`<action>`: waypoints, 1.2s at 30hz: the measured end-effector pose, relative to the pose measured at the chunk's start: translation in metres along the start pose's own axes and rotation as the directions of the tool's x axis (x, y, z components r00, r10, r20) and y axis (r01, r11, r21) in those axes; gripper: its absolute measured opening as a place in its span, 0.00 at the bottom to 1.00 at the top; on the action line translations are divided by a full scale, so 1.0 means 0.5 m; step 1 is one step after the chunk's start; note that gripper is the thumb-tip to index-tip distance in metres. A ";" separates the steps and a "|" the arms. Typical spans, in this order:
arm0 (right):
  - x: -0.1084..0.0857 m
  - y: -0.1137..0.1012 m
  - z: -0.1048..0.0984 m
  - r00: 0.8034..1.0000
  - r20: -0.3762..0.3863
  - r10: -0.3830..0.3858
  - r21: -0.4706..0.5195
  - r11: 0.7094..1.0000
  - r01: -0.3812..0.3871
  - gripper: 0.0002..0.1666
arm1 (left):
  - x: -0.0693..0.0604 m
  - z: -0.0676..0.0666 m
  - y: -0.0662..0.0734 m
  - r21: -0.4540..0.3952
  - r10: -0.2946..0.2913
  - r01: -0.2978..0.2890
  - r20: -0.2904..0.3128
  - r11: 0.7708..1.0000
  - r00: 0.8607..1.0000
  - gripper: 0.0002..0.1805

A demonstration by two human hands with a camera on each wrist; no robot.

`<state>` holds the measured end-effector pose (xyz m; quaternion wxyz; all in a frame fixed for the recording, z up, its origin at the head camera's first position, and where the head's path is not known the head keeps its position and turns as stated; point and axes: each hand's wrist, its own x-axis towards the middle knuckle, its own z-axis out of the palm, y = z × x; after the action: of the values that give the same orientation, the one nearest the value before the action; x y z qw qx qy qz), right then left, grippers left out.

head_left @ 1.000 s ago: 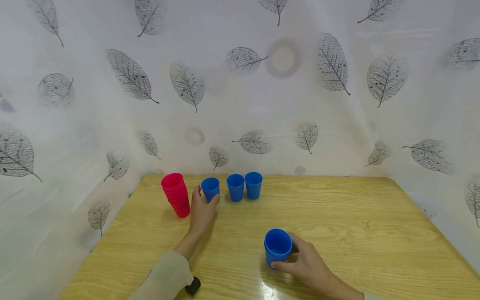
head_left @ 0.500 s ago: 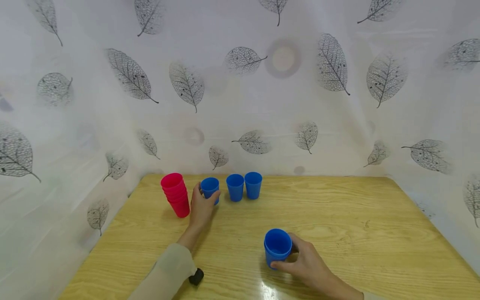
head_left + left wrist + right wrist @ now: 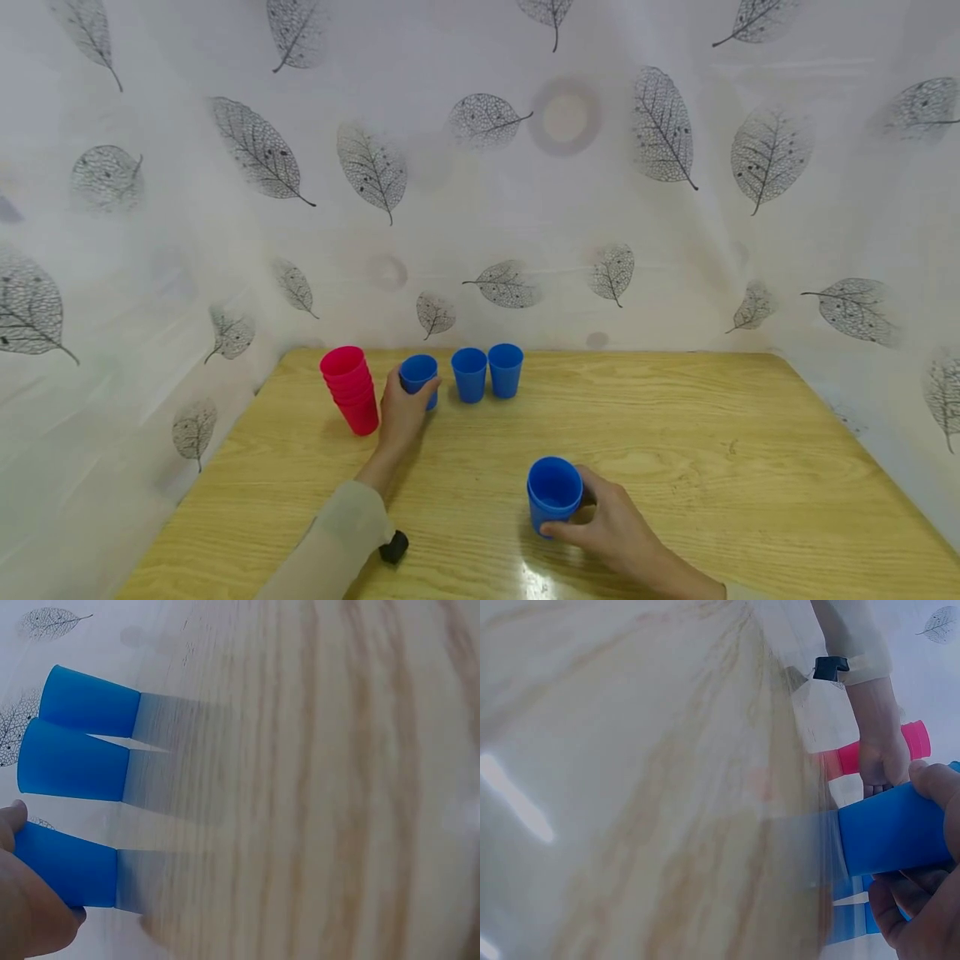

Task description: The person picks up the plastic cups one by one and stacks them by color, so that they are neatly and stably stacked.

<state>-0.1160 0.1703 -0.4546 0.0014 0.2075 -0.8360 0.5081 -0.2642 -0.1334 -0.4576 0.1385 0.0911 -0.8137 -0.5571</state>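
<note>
The left hand grips the leftmost blue cup, which stands upright at the back of the table. In the left wrist view its thumb and fingers wrap round that cup. Just to its right stand two more blue cups. Nearer the front, the right hand holds nested blue cups, thumb on the near side and fingers behind. The right wrist view shows these cups between the right hand's thumb and fingers.
A stack of nested red cups stands left of the left hand. The wood-grain table meets a leaf-patterned sheet at its back and sides. A small black object is at the left sleeve.
The left hand's fingers have closed round the leftmost blue cup, with the thumb moving up along its side. The right hand and its cups have stayed in place.
</note>
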 end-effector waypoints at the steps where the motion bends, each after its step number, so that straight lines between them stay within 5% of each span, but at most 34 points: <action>1: 0.000 0.000 0.000 1.000 -0.001 0.001 -0.001 1.000 -0.001 0.39 | 0.000 -0.001 0.000 0.004 0.001 -0.001 0.002 1.000 1.000 0.41; 16: -0.001 0.000 -0.001 1.000 -0.008 0.005 0.002 1.000 -0.005 0.38 | -0.044 -0.037 0.014 0.053 -0.021 0.014 0.133 0.998 0.991 0.41; 21: 0.002 0.001 -0.002 1.000 0.000 -0.002 0.003 1.000 0.002 0.38 | -0.067 -0.049 0.029 0.040 0.015 -0.024 0.189 0.999 0.982 0.42; 36: 0.003 0.001 -0.001 1.000 0.007 0.007 -0.009 1.000 -0.007 0.38 | -0.157 -0.057 0.080 -0.147 0.159 -0.113 0.357 0.983 0.920 0.37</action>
<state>-0.1177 0.1704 -0.4543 -0.0025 0.2063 -0.8389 0.5037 -0.1807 -0.1202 -0.4205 0.0275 -0.0802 -0.7936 -0.6025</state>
